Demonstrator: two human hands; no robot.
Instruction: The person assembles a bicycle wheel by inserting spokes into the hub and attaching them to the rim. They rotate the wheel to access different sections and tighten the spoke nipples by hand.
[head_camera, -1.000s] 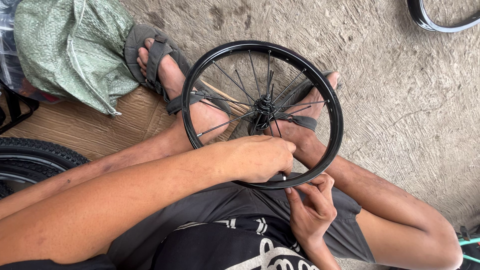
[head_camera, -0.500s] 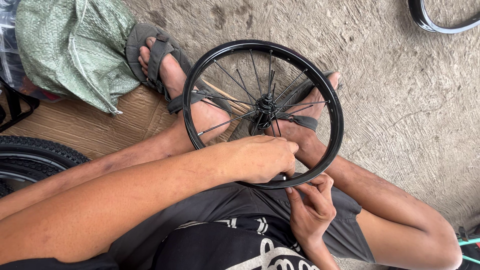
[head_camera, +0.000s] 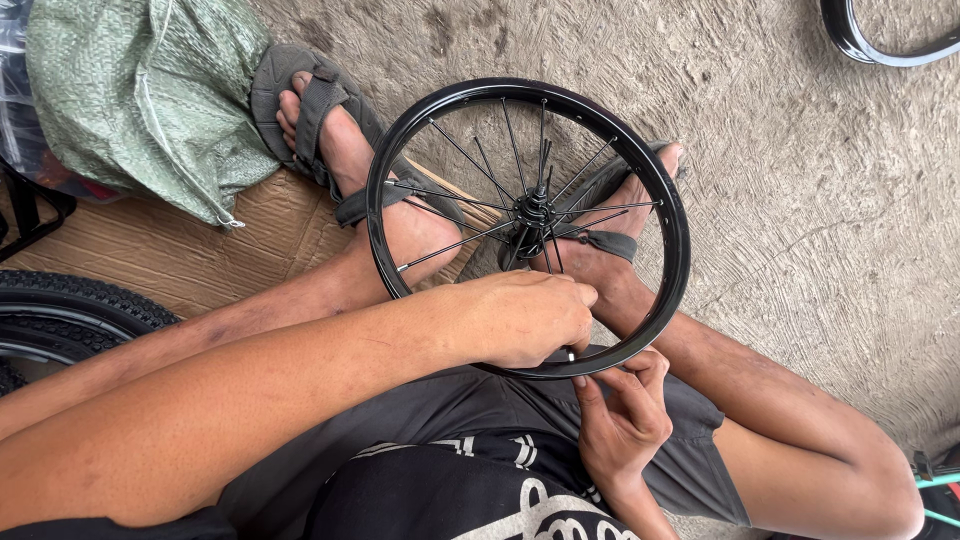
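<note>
While my left hand (head_camera: 525, 320) pinches a spoke end at the 6 o'clock edge of the black wheel rim (head_camera: 676, 262) propped between my feet, my right hand (head_camera: 622, 415), fingers curled, steadies it from below, so I'd turn gently.

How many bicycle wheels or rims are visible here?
3: the black spoked rim held at its near edge by both hands, a tyred wheel at the left edge, and a bare rim top right, partly cut off.

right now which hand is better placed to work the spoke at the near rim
Left. The left hand already pinches at the spoke end inside the rim, while the right hand only steadies the rim from outside.
</note>
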